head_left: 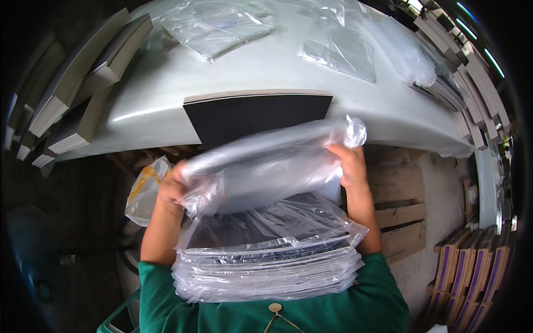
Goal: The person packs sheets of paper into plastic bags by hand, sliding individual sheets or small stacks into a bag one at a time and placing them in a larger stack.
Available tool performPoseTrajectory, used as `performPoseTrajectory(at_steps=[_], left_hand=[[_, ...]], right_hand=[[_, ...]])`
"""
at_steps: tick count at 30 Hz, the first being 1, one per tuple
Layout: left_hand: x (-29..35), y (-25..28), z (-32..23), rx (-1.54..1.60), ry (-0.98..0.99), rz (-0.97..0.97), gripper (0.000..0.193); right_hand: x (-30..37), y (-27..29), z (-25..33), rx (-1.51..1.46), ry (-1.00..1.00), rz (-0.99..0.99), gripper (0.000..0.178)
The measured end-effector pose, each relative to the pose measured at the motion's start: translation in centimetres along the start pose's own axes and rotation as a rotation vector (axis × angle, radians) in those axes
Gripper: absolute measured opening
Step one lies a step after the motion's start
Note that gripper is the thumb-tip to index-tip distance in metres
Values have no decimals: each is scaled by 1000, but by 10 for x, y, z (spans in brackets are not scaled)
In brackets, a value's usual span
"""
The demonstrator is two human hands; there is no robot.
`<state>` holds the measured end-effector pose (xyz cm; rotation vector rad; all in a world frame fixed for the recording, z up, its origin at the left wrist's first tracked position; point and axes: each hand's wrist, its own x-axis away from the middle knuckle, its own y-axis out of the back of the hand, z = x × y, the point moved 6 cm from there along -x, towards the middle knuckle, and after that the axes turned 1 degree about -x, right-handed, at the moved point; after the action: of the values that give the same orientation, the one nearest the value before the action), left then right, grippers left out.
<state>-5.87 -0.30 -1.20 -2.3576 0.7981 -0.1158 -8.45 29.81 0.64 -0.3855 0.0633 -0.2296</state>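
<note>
My left hand [173,184] and my right hand [350,162] are closed on opposite ends of a clear plastic bag [261,161], stretched out between them. Motion blurs the bag, and I cannot tell if anything is in it. Behind it, a stack of black boards with pale edges [255,111] lies at the table's near edge, its lower part hidden by the bag. Close to my body, below both hands, sits a thick pile of flat pieces in clear plastic [266,272]. The top wrapping is loose and wrinkled over a dark sheet.
Stacks of pale boards [83,83] stand on the left of the covered table [166,100]. Clear plastic packs [344,53] lie at the back, with more boards [477,83] at right. A wooden pallet [397,205] and boxes with purple stripes [466,272] are on the floor.
</note>
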Motion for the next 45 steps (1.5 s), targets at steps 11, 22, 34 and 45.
performPoseTrajectory(at_steps=[11, 22, 34, 45], left_hand=[[10, -30, -80, -1631, -779, -651, 24], [18, 95, 76, 46, 342, -271, 21], [53, 239, 173, -897, 491, -395, 23], [-82, -110, -20, -1201, -334, -25, 20]], right_hand=[[24, -29, 62, 1245, 986, -37, 40], [33, 82, -109, -466, -639, 410, 31], [-18, 153, -173, 99, -296, 40, 13], [21, -107, 8, -262, -185, 816, 66]])
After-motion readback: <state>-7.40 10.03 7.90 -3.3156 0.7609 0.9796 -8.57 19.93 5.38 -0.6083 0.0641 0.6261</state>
